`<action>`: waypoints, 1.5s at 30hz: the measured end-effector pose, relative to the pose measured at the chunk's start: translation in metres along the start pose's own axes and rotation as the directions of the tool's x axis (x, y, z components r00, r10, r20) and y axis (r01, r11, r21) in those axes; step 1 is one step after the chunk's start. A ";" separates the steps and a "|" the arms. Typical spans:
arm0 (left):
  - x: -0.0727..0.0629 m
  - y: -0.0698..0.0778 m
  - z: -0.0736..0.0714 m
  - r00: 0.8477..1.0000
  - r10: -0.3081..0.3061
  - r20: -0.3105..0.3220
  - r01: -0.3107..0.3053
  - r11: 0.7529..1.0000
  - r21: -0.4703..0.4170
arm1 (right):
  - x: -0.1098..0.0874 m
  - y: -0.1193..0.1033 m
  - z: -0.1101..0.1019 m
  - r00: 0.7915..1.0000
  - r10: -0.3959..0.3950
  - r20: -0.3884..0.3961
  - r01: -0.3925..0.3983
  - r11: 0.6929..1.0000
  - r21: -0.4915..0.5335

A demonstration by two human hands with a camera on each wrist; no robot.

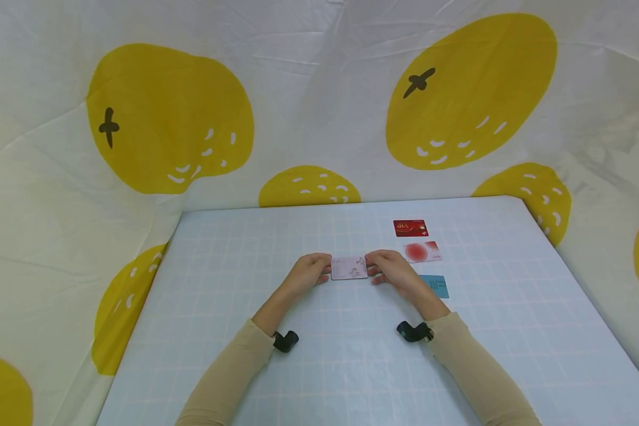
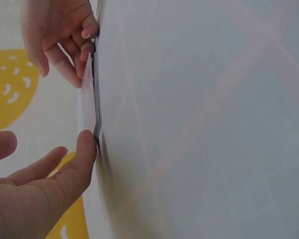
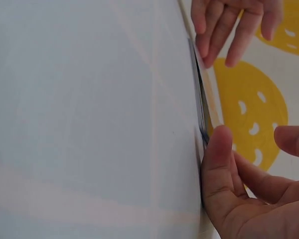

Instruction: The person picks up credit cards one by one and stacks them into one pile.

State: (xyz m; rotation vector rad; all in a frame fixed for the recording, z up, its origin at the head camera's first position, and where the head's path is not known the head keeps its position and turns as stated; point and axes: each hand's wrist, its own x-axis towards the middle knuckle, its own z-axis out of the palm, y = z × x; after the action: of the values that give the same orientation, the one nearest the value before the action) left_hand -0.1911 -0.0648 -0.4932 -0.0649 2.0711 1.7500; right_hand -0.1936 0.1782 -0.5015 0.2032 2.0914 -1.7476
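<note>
A pale pink card (image 1: 349, 268) with a small floral print lies on top of a thin stack of cards, between the two hands over the table. My left hand (image 1: 311, 271) touches the left end of the stack with extended fingertips. At the opposite end, the fingers of my right hand (image 1: 393, 270) touch the short edge. Seen edge-on in the left wrist view, the top card (image 2: 88, 107) tilts slightly off the layers under it (image 2: 97, 119). The right wrist view shows the same gap, with a fingertip (image 3: 221, 137) right at the stack's end.
To the right lie a red VIP card (image 1: 410, 228), a white card with a red circle (image 1: 423, 252) and a teal card (image 1: 438, 286), partly covered by the right forearm. The pale gridded table (image 1: 234, 236) meets a white curtain (image 1: 319, 89) with yellow fruit prints at its back edge.
</note>
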 end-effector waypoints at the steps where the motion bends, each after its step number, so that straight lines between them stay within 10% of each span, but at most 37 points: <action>1: 0.000 0.000 0.000 1.000 0.001 0.000 -0.001 1.000 0.004 | 0.000 0.000 0.000 1.000 0.002 -0.001 -0.002 1.000 -0.002; 45: -0.003 -0.006 -0.004 0.999 0.030 -0.015 -0.030 0.999 0.034 | -0.001 0.003 0.002 0.999 -0.034 -0.020 0.033 0.998 -0.053</action>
State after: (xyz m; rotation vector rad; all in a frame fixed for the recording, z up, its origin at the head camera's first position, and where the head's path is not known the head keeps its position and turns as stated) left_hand -0.1881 -0.0702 -0.4970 -0.0374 2.1224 1.7360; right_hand -0.1910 0.1772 -0.5040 0.1730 2.1647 -1.7143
